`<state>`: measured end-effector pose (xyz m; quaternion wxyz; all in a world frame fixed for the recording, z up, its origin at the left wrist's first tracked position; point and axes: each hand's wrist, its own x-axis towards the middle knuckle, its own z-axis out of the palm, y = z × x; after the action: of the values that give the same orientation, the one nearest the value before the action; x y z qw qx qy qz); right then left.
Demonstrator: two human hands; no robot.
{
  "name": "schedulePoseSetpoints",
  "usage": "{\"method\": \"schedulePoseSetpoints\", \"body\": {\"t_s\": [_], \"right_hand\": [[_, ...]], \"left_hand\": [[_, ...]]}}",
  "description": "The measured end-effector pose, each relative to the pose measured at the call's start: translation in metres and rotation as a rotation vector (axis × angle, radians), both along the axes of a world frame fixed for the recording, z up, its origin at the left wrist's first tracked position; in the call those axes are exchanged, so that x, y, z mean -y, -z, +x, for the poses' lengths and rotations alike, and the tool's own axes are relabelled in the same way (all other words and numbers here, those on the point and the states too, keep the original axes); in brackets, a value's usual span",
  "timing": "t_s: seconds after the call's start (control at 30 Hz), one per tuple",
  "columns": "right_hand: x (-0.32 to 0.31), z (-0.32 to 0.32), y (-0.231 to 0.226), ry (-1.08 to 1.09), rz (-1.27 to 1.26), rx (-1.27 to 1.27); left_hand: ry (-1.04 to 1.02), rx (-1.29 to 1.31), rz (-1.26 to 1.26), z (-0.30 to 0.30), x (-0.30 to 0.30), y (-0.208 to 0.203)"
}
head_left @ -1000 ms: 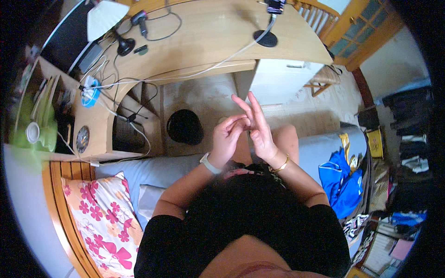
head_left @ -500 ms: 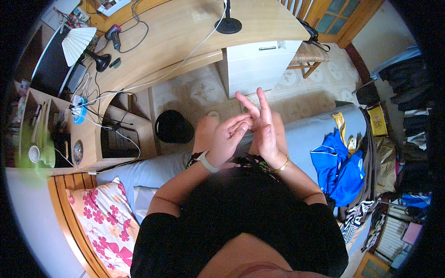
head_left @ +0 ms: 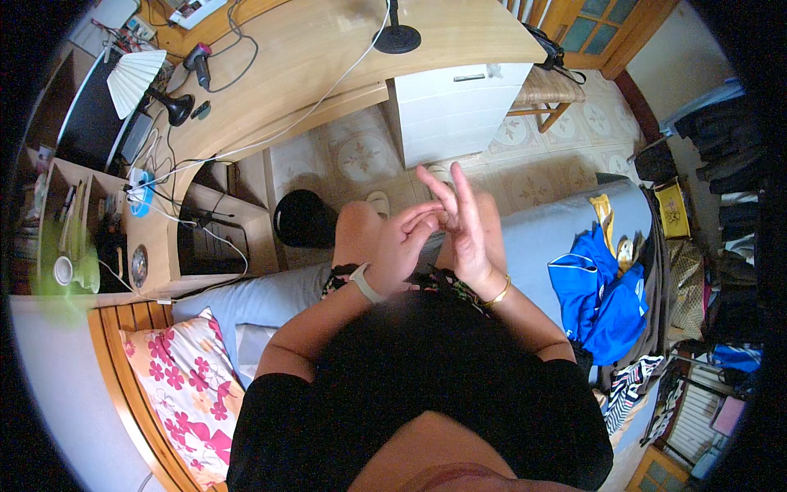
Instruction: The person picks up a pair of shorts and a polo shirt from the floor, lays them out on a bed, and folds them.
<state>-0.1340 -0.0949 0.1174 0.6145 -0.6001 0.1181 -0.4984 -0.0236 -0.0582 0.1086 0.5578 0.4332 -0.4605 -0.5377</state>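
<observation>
In front of my lap, above my knees, my two hands meet. With fingertips together, my left hand [head_left: 403,244] pinches at the folded fingers of my right hand [head_left: 469,238]; whether something small is between them cannot be made out. Two fingers of the right hand stretch up and apart, and its palm faces left. A pale watch [head_left: 364,284] circles my left wrist. Around the right wrist sits a gold bracelet [head_left: 498,293].
I sit on a bed with a grey-blue sheet [head_left: 537,238]. Blue clothing [head_left: 602,303] lies to the right, a flowered pillow [head_left: 184,385] to the left. Ahead stand a wooden desk [head_left: 311,57], white drawers [head_left: 459,115] and a black bin [head_left: 305,219]. A white cable [head_left: 328,102] crosses the desk.
The view has shifted slightly, and my knees stand a little wider apart in it. Both hands keep nearly the same pose, the left still pinching at the right.
</observation>
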Motion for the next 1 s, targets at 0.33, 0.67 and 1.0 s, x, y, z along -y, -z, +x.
{"method": "schedulePoseSetpoints", "body": {"t_s": [0.33,0.67,1.0], "right_hand": [[0.004,-0.011,0.006,0.123,-0.62,-0.4],[-0.002,-0.015,0.019,0.075,-0.608,-0.497],[-0.004,-0.015,0.025,0.019,-0.538,-0.458]], "left_hand": [[0.214,-0.26,-0.039,0.022,0.011,0.018],[0.209,-0.089,-0.014,0.03,0.014,0.011],[0.133,0.074,-0.039,0.023,0.012,0.018]]}}
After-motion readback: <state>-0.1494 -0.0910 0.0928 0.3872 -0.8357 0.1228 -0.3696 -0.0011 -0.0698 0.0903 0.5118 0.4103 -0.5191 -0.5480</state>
